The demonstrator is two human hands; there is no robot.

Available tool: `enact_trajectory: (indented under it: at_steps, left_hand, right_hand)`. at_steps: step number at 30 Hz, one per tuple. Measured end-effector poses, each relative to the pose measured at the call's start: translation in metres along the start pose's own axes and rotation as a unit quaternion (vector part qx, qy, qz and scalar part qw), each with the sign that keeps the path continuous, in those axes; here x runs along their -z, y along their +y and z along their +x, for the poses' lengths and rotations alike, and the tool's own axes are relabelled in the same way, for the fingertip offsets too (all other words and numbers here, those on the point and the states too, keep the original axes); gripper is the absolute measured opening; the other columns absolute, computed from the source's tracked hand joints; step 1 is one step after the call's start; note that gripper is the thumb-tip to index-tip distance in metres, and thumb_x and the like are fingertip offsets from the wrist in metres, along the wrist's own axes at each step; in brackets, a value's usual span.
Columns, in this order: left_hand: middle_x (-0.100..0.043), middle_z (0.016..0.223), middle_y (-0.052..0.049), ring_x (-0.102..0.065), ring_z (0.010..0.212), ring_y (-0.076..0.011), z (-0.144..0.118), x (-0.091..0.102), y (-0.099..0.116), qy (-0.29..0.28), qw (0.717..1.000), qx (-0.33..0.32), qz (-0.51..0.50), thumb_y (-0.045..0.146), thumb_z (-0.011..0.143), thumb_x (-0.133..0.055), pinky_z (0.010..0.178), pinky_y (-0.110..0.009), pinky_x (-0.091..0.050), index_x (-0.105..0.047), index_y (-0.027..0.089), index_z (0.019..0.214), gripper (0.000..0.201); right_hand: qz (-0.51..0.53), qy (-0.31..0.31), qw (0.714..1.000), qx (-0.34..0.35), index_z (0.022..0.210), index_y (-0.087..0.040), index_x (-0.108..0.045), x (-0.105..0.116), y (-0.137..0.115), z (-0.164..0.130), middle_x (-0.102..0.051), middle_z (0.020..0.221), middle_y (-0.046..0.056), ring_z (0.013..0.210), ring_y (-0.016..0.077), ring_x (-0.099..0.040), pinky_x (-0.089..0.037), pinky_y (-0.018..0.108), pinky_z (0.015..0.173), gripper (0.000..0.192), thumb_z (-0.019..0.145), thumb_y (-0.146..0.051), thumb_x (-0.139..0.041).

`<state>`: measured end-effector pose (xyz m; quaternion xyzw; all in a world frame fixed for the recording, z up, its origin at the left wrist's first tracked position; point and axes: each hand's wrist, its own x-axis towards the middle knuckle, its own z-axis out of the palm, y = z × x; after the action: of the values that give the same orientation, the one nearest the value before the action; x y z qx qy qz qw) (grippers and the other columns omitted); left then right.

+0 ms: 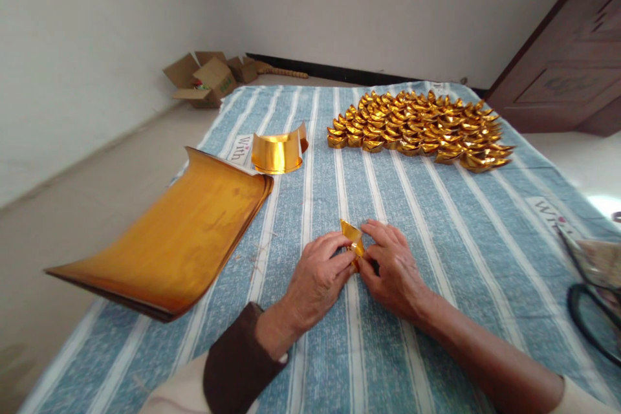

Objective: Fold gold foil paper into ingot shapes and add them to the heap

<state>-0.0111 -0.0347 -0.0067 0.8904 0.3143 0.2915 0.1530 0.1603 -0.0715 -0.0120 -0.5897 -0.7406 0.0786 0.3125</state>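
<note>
Between my two hands, low over the striped cloth, is a small piece of gold foil paper (353, 234), folded, with one pointed end sticking up. My left hand (323, 278) pinches it from the left with thumb and fingers. From the right, the thumb and index finger of my right hand (392, 266) close on its lower edge, while the other fingers curl beyond it. The fingers cover the lower part of the foil paper. Ahead to the right sit rows of folded gold paper ingots (417, 126).
A big stack of gold sheets (169, 226) hangs over the table's left edge. Behind it stands a curved gold strip stack (277, 154). Black-handled scissors (589, 310) lie at the right. The striped cloth (320, 200) covers the table; cardboard boxes (211, 81) stand on the floor beyond.
</note>
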Motion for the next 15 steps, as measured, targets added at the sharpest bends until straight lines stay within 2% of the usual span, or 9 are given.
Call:
enact_trajectory:
  at_steps: [15]
  left_hand:
    - [-0.063, 0.107, -0.01, -0.057, 0.109, -0.0255, 0.0012, 0.0014, 0.0024, 0.018, 1.0, -0.004, 0.005, 0.027, 0.097, -0.052, 0.09, -0.046, -0.053, -0.067, 0.018, 0.107, 0.019]
  right_hand:
    - [0.008, -0.001, 1.0, 0.001, 0.071, -0.019, -0.066, 0.0008, 0.0001, -0.001, -0.065, 0.123, 0.016, 0.124, 0.0308, -0.054, -0.037, 0.055, 0.105, 0.022, 0.085, -0.013, -0.05]
